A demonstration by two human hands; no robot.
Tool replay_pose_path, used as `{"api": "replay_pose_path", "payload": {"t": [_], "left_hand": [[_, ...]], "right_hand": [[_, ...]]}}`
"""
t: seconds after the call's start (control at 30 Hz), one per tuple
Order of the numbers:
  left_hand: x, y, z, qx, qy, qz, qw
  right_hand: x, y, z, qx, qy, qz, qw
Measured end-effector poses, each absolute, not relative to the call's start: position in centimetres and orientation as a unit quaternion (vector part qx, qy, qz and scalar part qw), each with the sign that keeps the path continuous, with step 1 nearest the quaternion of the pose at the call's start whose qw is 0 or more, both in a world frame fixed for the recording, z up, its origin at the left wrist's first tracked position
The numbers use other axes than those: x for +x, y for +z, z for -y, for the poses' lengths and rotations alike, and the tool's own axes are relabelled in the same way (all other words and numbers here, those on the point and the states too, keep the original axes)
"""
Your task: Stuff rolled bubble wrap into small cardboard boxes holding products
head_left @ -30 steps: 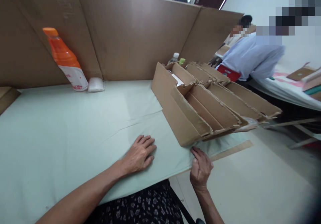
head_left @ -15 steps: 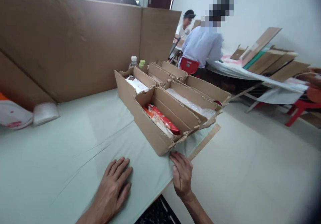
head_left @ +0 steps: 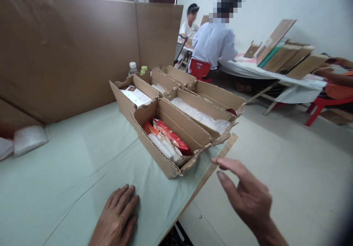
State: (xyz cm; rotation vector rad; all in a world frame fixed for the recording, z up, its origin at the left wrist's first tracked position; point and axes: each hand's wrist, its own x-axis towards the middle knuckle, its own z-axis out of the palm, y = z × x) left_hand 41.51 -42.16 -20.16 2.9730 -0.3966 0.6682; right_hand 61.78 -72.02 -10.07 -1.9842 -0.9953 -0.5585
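My left hand [head_left: 117,214] lies flat on the pale green cloth of the table [head_left: 74,187], holding nothing. Raised past the table's right edge, my right hand [head_left: 245,192] is empty, its thumb and fingers apart. Between and beyond my hands stands a divided cardboard box [head_left: 154,150] with several compartments. Red and orange snack packets [head_left: 172,135] lie in the nearest compartment, beside clear plastic wrap. Bubble wrap [head_left: 195,113] fills part of the compartment behind. A white printed paper [head_left: 136,96] rests in the left one.
A tall cardboard panel [head_left: 91,51] stands along the back left, near a bubble wrap roll [head_left: 30,139]. Behind the box is a white-capped bottle [head_left: 132,68]. People sit at another table [head_left: 248,69], one on a red chair [head_left: 200,69].
My right hand has left the box's near corner and moved right, its fingers spreading. My left hand stays flat on the cloth. The view has shifted slightly.
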Motion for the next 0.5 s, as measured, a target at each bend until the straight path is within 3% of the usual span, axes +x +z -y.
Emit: {"api": "replay_pose_path", "payload": {"t": [0.13, 0.23, 0.37, 0.5], "left_hand": [[41.5, -20.3, 42.3, 0.965, 0.226, 0.126, 0.036], [41.4, -20.4, 42.4, 0.964, 0.232, 0.125, 0.031], [41.3, -20.0, 42.1, 0.966, 0.221, 0.13, 0.031], [41.5, -18.9, 41.6, 0.97, 0.189, 0.132, 0.084]], "right_hand": [[64.1, -3.3, 68.2, -0.786, -0.196, 0.48, 0.336], [65.5, -0.2, 63.3, -0.807, -0.104, 0.552, 0.181], [66.6, 1.4, 56.9, -0.823, 0.092, 0.553, -0.092], [67.2, 0.2, 53.3, -0.81, 0.171, 0.528, -0.191]]}}
